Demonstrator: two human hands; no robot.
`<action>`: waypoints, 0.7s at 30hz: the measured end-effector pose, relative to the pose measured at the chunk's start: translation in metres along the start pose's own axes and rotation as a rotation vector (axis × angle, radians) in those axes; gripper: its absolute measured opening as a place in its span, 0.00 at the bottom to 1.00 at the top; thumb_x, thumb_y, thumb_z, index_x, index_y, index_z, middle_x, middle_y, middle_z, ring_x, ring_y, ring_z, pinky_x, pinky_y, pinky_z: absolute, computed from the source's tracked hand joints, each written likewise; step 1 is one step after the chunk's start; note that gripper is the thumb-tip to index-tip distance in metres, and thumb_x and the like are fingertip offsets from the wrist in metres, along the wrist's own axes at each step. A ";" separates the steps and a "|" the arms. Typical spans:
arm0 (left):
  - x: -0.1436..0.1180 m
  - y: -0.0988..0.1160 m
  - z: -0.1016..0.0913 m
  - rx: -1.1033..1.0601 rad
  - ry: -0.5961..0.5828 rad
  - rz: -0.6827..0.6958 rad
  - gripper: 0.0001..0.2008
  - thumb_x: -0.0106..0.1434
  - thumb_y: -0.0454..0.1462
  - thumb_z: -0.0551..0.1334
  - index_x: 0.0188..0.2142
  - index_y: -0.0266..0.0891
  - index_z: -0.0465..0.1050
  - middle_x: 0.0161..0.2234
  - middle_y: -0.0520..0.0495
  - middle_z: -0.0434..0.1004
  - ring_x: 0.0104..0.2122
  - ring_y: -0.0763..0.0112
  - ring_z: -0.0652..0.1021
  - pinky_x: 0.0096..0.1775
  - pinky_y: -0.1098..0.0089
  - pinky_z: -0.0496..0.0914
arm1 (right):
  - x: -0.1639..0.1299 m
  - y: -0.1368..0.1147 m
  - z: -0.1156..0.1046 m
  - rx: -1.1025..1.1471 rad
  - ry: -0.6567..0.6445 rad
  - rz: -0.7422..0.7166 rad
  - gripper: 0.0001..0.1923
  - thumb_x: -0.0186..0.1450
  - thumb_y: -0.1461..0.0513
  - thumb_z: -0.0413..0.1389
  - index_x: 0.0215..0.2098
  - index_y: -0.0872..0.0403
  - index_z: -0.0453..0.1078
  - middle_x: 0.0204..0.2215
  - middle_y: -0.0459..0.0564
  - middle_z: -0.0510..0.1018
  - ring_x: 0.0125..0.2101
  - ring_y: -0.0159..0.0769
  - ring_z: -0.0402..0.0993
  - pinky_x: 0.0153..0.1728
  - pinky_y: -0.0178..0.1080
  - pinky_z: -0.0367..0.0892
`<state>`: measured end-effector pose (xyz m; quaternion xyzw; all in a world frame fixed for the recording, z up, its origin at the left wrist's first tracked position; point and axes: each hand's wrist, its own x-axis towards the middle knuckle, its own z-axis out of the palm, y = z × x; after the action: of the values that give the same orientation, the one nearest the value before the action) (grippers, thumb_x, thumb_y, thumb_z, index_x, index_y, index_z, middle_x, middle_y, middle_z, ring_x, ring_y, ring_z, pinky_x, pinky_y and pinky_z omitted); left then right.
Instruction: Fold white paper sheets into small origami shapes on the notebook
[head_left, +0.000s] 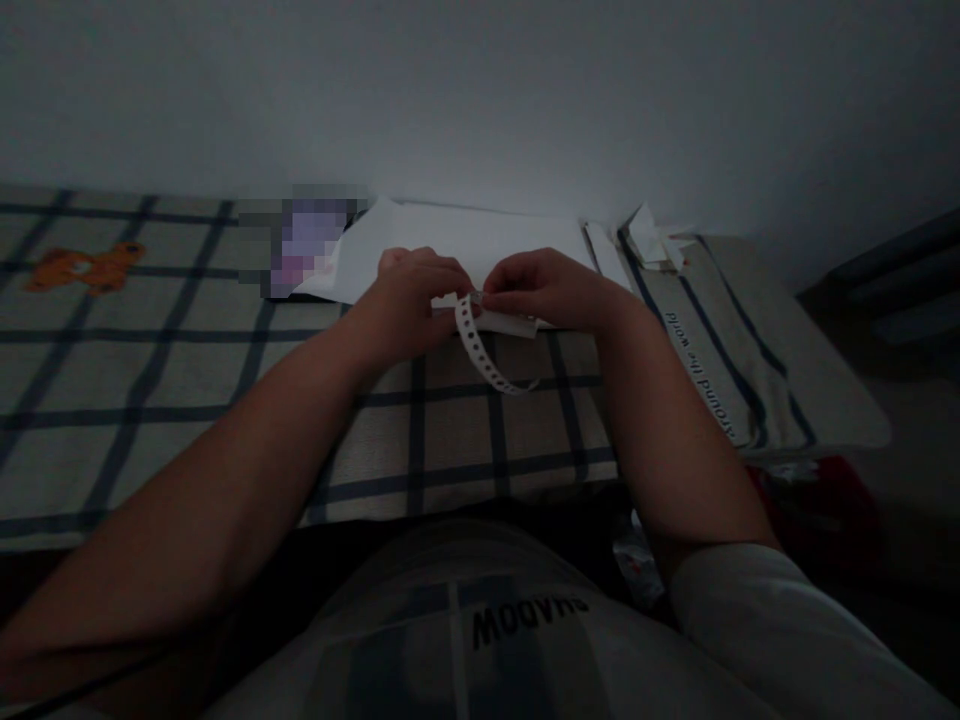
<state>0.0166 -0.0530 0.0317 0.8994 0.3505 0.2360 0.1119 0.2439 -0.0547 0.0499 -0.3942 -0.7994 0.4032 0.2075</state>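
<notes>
White shirt cloth (480,630) printed with the word SHADOW fills the near edge at 6 o'clock, with a white sleeve (787,620) at 5 o'clock. Two bare forearms run up from it over a checked blanket (150,380) toward the middle of the scene.

Open blanket spreads wide toward 9 o'clock, bare but for an orange print (86,267) near 10 o'clock. The blanket's near edge drops into shadow just ahead of the shirt. Toward 3 o'clock a folded cloth (757,340) with printed lettering lies alongside, its outer edge falling away to dark floor. A plain wall closes off the far side at 12 o'clock.

At centre, the left hand (412,300) and right hand (544,288) meet fingertip to fingertip over a perforated strip (484,355). Both hands are pinched closed on its upper end, thumbs and fingers pressed together. The strip hangs from that pinch and curls down toward 6 o'clock, its loose tail resting on the blanket. A small white piece (514,322) sits under the right hand's fingers, touching the strip's top.

White paper sheets (450,235) lie just beyond the hands at 12 o'clock, against the wall. Crumpled scraps (649,238) rest at 1 o'clock. A blurred patch (304,240) sits at 11 o'clock, beside the sheets. Light is dim throughout.
</notes>
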 end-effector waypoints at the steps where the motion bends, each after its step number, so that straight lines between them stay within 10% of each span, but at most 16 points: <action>1: 0.000 0.000 0.000 0.008 0.007 -0.004 0.14 0.65 0.44 0.59 0.38 0.40 0.80 0.40 0.44 0.83 0.44 0.56 0.76 0.52 0.51 0.60 | 0.000 0.000 0.000 -0.001 -0.004 0.017 0.18 0.66 0.49 0.60 0.39 0.57 0.75 0.30 0.47 0.76 0.31 0.32 0.65 0.32 0.37 0.59; 21: 0.000 -0.001 0.004 -0.010 -0.015 0.007 0.13 0.69 0.45 0.60 0.39 0.42 0.81 0.43 0.45 0.83 0.47 0.56 0.76 0.54 0.52 0.58 | 0.000 0.004 -0.002 0.009 -0.032 0.004 0.16 0.67 0.50 0.60 0.37 0.55 0.74 0.30 0.46 0.75 0.32 0.33 0.65 0.33 0.37 0.60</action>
<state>0.0183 -0.0520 0.0279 0.9017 0.3455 0.2315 0.1182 0.2471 -0.0520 0.0481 -0.3885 -0.7999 0.4134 0.1958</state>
